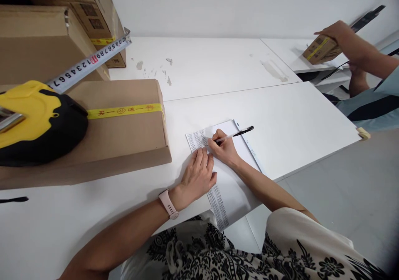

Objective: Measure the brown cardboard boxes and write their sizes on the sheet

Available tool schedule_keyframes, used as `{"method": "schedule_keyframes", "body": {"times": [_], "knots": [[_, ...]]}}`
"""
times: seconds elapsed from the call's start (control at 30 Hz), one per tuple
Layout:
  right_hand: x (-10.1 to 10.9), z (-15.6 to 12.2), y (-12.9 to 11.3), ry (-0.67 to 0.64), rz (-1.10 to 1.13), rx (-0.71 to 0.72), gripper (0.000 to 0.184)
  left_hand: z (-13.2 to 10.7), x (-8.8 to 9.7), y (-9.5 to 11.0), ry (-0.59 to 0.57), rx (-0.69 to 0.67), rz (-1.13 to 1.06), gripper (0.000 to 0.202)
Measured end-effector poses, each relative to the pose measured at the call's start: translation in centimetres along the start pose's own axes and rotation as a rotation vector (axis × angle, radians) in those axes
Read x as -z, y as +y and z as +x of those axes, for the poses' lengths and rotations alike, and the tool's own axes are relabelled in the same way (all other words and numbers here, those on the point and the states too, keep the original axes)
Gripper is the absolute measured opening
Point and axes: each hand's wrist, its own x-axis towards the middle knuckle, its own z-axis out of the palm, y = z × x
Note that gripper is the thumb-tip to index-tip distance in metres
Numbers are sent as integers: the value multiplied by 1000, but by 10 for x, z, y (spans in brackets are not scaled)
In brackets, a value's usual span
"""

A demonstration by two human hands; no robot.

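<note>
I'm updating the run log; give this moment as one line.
right hand: holds pen | left hand: rests on paper | tape measure: blade extended
</note>
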Motion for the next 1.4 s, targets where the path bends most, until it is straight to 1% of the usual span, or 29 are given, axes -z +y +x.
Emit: {"method": "schedule_keyframes", "body": {"times": [0.3,0.47,0.67,1.13,1.4], "knots": [[0,0,0,2,0,3,26,0,1,0,-14,10,-21,54],[1,0,-1,-6,11,-8,26,1,3,0,9,0,5,52],[1,1,-1,32,1,6,26,1,4,0,-12,4,15,55],[2,1,-1,17,-7,17,25,0,3,0,5,0,15,54],[1,2,-1,25,-7,13,26,1,5,0,-29,3,3,53]]}}
